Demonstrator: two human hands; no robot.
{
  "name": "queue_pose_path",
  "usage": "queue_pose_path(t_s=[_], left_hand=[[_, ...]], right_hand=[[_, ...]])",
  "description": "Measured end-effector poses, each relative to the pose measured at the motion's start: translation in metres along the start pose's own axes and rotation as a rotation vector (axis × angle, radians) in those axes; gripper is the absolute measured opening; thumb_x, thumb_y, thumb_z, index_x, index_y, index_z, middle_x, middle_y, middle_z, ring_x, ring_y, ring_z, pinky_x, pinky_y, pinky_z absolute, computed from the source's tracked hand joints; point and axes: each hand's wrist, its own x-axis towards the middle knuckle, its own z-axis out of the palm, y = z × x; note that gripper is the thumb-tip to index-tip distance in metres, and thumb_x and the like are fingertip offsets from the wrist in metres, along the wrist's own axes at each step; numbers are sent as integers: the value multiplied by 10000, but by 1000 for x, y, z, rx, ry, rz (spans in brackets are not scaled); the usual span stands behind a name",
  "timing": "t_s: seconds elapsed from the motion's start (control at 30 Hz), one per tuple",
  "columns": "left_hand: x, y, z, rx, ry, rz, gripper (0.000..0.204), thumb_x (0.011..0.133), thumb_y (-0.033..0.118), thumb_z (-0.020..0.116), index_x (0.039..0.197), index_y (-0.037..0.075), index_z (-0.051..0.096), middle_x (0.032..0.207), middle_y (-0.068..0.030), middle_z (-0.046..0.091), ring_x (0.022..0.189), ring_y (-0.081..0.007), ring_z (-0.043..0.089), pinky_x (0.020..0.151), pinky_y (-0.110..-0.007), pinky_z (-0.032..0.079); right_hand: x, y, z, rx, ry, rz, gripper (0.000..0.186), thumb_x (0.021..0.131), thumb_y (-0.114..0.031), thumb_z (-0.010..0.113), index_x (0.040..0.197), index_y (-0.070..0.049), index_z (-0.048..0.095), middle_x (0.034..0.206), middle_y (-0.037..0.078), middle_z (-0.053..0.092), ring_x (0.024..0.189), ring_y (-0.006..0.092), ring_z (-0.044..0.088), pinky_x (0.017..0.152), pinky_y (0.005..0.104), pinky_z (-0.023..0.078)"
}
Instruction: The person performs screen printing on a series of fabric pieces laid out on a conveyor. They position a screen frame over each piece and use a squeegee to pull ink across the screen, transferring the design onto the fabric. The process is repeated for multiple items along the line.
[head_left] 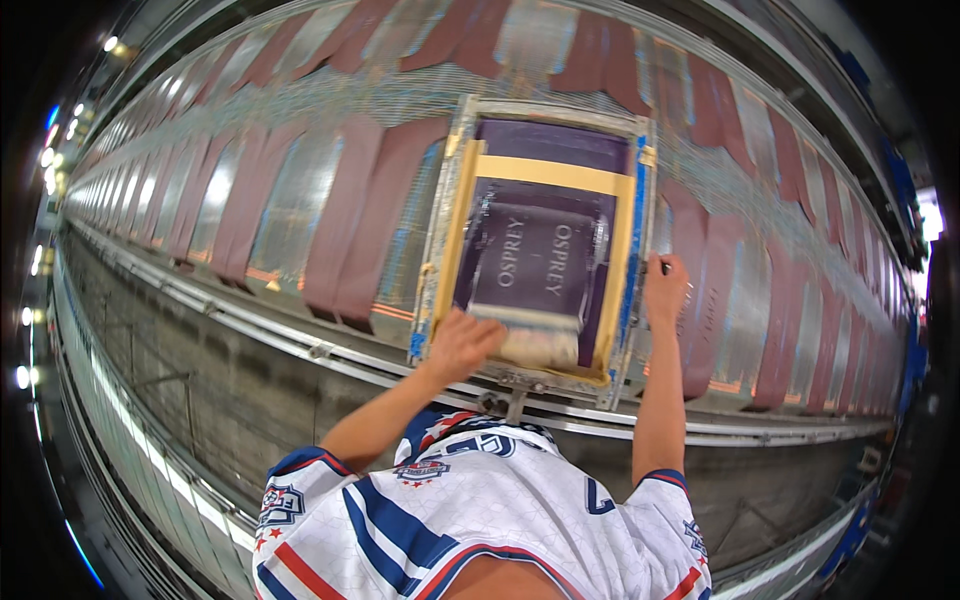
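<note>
A screen-printing frame (648, 215) lies in front of me on the long table, its purple mesh (540, 225) carrying two pale lines of lettering. Across the near end of the mesh rests a wide squeegee (545, 345), pale and stained. My left hand (462, 345) is closed at its left end, over the frame's near left corner. Just beyond the frame's right side, my right hand (665, 290) is closed above the maroon fabric. A small dark spot shows at its fingers; what it belongs to is too small to tell.
Maroon fabric pieces (345, 220) lie in rows along the table, with shiny strips between them. Yellow tape (555, 174) crosses the screen, and blue tape lines its right side. A metal rail (290, 335) runs along the table's near edge, under a bracket on the frame.
</note>
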Motion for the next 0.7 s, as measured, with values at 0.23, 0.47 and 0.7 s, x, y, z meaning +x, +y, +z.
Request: queue_pose_path(t_s=[0.23,0.47,0.7], left_hand=[[-2,-15,-38,58,-207,-138,365,604,105,738,965,150,699,991,33,679,864,-194,591,796,-364,429],[28,-19,-57,38,-256,-210,283,597,117,817,861,148,720,867,20,694,804,-216,619,779,-372,443],[43,-20,-49,-15,-291,-174,280,581,147,837,839,148,727,835,0,683,764,-233,614,737,-365,429]], right_hand=[[-30,-5,47,143,2,3,263,906,-263,686,831,-14,645,794,140,672,740,265,649,707,399,496],[-31,-26,51,278,-37,29,247,894,-258,676,869,-18,622,819,166,667,791,365,660,723,433,486],[-24,-24,28,220,-125,135,257,914,-297,669,874,-48,616,754,165,635,714,395,626,695,463,481]])
